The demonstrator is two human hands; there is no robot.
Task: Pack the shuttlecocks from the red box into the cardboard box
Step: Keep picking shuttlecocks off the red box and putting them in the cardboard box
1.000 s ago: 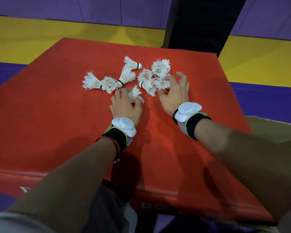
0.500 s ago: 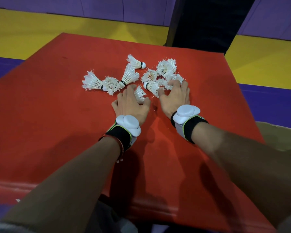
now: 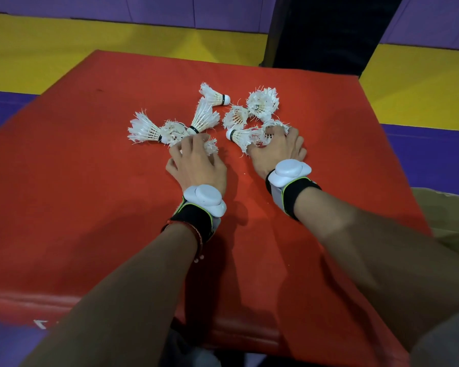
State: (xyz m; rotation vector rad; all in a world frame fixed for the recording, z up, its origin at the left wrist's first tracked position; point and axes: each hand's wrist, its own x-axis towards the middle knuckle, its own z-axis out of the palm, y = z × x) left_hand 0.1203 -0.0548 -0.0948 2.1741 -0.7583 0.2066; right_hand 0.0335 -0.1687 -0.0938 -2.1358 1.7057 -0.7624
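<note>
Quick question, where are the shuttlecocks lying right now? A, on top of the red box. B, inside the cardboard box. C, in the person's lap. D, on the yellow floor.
A: the shuttlecocks lie scattered on the flat top of the red box, where the left hand and the right hand curl their fingers onto them; none shows in the cardboard box.

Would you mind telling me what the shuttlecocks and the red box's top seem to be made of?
Shuttlecocks: likely real white feathers, matte and frayed at the tips, on pale rounded bases with a dark band; base material unclear. Red box: looks like padded vinyl or coated fabric, with a soft sheen and rounded front edge.
</note>
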